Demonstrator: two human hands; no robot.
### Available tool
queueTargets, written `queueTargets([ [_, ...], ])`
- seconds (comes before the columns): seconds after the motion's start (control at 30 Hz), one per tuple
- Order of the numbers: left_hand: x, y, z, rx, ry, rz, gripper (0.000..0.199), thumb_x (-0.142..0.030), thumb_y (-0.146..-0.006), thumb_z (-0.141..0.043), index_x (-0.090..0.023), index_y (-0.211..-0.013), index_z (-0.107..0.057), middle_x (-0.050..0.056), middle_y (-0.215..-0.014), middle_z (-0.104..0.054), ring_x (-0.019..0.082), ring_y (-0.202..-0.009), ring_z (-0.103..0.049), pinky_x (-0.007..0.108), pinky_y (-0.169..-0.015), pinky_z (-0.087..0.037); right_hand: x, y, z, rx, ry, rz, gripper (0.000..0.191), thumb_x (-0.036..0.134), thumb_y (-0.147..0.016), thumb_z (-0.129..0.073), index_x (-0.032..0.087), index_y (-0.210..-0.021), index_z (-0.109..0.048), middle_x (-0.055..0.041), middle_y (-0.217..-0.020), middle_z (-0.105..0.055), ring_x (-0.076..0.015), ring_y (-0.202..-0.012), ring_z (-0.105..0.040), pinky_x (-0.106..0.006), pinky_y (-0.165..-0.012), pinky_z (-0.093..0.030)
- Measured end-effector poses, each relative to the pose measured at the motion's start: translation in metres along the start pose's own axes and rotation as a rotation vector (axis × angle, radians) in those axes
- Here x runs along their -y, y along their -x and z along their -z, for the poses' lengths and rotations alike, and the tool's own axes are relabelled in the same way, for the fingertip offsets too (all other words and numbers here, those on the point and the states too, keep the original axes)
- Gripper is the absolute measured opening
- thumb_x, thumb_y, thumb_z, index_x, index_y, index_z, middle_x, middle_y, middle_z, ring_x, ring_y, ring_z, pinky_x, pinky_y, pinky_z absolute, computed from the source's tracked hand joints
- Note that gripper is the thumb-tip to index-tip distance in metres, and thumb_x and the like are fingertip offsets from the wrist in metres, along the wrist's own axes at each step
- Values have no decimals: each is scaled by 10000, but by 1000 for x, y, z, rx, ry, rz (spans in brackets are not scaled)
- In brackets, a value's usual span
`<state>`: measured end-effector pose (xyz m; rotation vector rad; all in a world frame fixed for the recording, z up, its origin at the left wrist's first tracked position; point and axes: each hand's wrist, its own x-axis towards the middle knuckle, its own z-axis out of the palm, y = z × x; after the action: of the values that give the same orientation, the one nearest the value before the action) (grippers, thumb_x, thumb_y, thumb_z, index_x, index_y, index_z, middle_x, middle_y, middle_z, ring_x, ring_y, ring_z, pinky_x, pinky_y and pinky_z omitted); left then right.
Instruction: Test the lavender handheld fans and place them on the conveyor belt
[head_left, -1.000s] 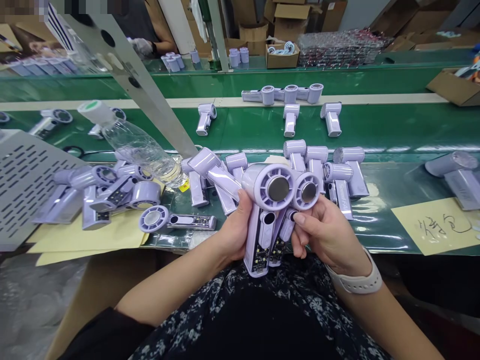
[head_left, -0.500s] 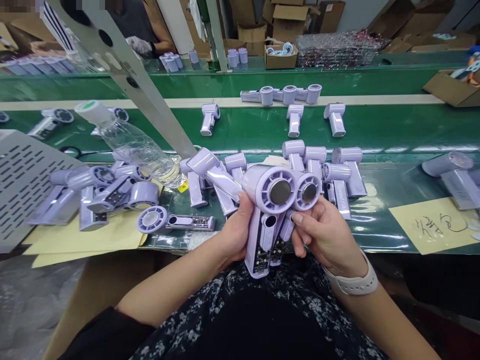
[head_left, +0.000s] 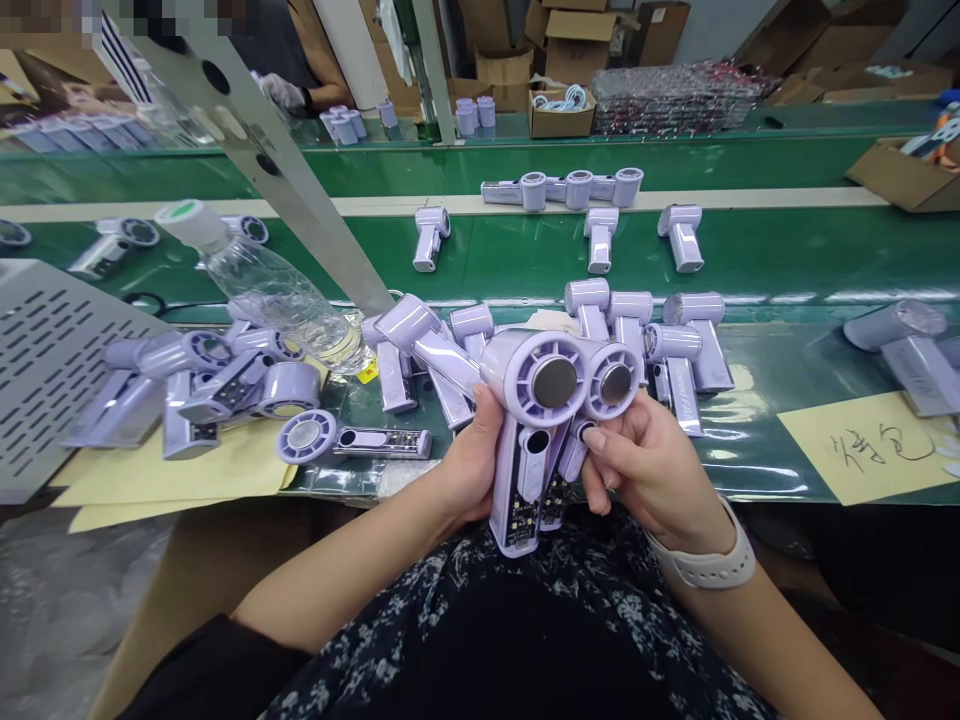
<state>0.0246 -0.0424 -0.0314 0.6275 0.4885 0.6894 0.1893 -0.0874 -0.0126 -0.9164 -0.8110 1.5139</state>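
Two lavender handheld fans are held side by side above my lap, round heads up and circuit boards showing in their handles. My left hand point(head_left: 471, 458) wraps round the nearer handheld fan point(head_left: 517, 475); its fingers are mostly hidden behind it. My right hand point(head_left: 649, 455) grips the second handheld fan point(head_left: 611, 383), the thumb at a button piece near the top of its handle. The two heads touch or overlap. Just beyond my hands, more lavender fans point(head_left: 679, 375) stand and lean on the bench. One fan point(head_left: 307, 437) lies flat to the left, its board exposed.
A green conveyor point(head_left: 510, 255) carries several fans beyond the bench. At left are a heap of fans point(head_left: 180, 355), a clear plastic bottle point(head_left: 277, 285) and a slotted grey box point(head_left: 60, 370). A slanted metal post point(head_left: 277, 170) crosses there. A handwritten yellow paper point(head_left: 862, 450) lies right.
Fans on the conveyor have shifted slightly to the right. The two fans in my hands have barely moved, and my grip looks the same.
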Motion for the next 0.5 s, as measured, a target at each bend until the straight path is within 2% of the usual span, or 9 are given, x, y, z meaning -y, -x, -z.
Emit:
queueTargets([
  [0.1, -1, 0, -4, -13, -62, -23, 764, -921, -609, -664, -164, -711, -664, 125, -833, -791, 378, -1109, -722, 465, -933, -610, 0, 1, 2, 7, -2, 0, 310, 245, -838, -813, 216, -932, -518, 134, -447, -564, -127, -326, -620, -151, -309, -486],
  [0.33, -1, 2, -6, -69, -41, -17, 767, -907, -577, -699, -149, -692, -672, 144, -857, -799, 402, -1151, -700, 494, -1011, -570, -1, -1, 6, 72, -12, -3, 290, 218, -857, -787, 209, -938, -509, 136, -453, -574, -124, -348, -639, -150, -331, -504],
  [0.5, -3, 1, -6, -101, -30, -5, 760, -899, -521, -736, -158, -679, -672, 118, -761, -774, 389, -1059, -726, 472, -955, -589, -2, -1, 5, 62, -9, -16, 280, 173, -842, -765, 214, -918, -499, 145, -440, -557, -108, -338, -622, -131, -335, -486],
])
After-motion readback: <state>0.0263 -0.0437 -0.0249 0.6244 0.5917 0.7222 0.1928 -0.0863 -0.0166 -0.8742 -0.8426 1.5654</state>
